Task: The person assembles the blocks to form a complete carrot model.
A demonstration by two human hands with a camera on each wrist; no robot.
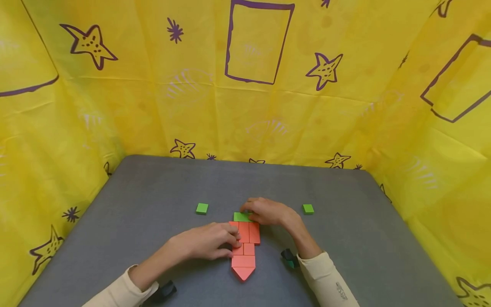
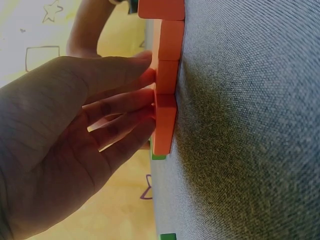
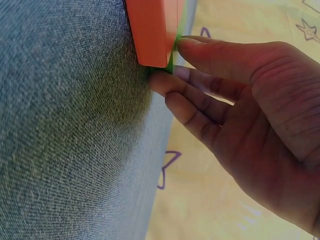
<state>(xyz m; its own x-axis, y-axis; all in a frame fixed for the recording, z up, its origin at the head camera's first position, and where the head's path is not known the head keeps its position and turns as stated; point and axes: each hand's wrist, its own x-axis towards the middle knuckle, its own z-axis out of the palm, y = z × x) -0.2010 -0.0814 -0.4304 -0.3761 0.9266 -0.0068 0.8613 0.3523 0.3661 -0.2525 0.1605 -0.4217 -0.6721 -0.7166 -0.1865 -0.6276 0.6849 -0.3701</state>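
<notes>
Flat red blocks (image 1: 244,233) lie together on the grey table in a column, with a triangular red block (image 1: 243,273) pointing toward the person at the near end. Across the far end lies a green block (image 1: 241,217). My left hand (image 1: 212,240) rests its fingertips on the left side of the red blocks, its fingers fairly straight in the left wrist view. At the right end of the green block, my right hand (image 1: 266,211) pinches it between thumb and fingers. In the right wrist view, a red block (image 3: 149,35) partly hides that green block (image 3: 170,66).
One small green square block (image 1: 202,208) lies to the left of the column, and another green square block (image 1: 308,209) to the right. A yellow patterned curtain (image 1: 153,115) hangs around the table's (image 1: 184,179) back and sides.
</notes>
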